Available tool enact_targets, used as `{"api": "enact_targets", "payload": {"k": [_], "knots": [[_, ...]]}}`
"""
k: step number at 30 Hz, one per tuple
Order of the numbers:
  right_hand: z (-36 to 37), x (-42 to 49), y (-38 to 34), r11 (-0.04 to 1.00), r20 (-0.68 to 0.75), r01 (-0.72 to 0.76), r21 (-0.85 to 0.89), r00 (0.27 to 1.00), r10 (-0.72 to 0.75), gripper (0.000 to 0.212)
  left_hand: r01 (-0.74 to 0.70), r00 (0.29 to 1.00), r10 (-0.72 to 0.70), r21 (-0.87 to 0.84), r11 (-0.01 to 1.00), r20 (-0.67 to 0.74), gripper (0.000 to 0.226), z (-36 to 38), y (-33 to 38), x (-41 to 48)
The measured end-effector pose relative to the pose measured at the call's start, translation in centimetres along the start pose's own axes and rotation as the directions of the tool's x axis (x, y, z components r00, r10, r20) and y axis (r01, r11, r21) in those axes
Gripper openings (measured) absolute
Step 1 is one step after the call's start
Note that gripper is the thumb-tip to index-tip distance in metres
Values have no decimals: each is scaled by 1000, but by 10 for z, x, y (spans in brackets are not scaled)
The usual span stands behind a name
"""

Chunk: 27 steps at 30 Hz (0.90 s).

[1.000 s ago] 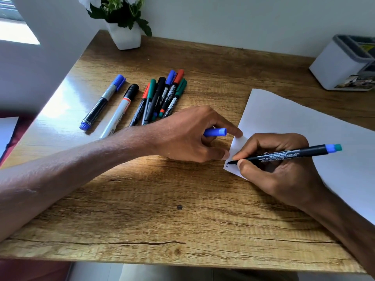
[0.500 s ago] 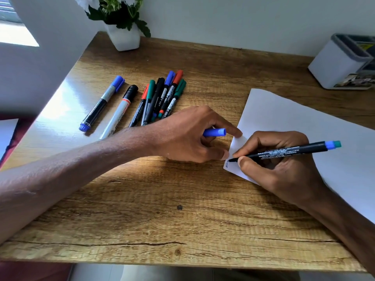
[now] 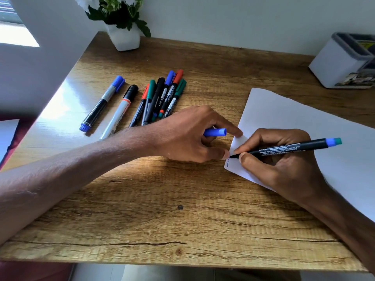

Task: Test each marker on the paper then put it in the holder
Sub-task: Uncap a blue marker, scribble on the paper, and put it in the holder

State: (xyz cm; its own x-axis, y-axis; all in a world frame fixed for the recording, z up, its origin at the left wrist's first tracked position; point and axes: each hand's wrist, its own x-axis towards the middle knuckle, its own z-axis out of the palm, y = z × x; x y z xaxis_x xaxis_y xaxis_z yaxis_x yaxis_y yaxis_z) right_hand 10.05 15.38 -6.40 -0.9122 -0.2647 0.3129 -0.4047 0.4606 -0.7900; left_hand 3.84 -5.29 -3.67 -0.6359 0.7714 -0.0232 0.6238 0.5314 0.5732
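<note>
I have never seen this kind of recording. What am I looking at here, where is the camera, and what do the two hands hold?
There is no machine here. A person wears one wide-angle camera on the head, so the picture looks forward and down at that person's own two bare hands.

The surface is a wooden desk. The right hand holds a thin black marker, with its tip on the near corner of a white sheet of paper, where a small blue zigzag line is drawn. The left hand holds the blue cap, and its fingertips press on the paper's edge.

Further back lie a bunch of thin markers and two thicker ones beside it. A white holder stands at the far right, a potted plant at the back.
</note>
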Motion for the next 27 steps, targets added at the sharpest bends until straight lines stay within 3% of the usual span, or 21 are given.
{"api": "enact_targets", "payload": {"k": [6, 19, 24, 27], "knots": [[0, 1, 1, 1000, -11, -5, 4, 1000, 5, 12, 1, 999, 1, -29, 1000, 47, 45, -2, 4, -4], [-1, 1, 5, 999, -4, -26, 32, 1000, 26, 8, 8, 1000, -7, 24, 1000, -17, 45, 1, 0, 1], [0, 0, 6, 995, -31, -60, 79, 998, 62, 9, 13, 1000, -13, 16, 1000, -26, 45, 3, -1, 1], [-2, 0, 8, 968, -95, -104, 230, 987, 128, 10, 13, 999, -14, -7, 1000, -39, 45, 5, -4, 2]]}}
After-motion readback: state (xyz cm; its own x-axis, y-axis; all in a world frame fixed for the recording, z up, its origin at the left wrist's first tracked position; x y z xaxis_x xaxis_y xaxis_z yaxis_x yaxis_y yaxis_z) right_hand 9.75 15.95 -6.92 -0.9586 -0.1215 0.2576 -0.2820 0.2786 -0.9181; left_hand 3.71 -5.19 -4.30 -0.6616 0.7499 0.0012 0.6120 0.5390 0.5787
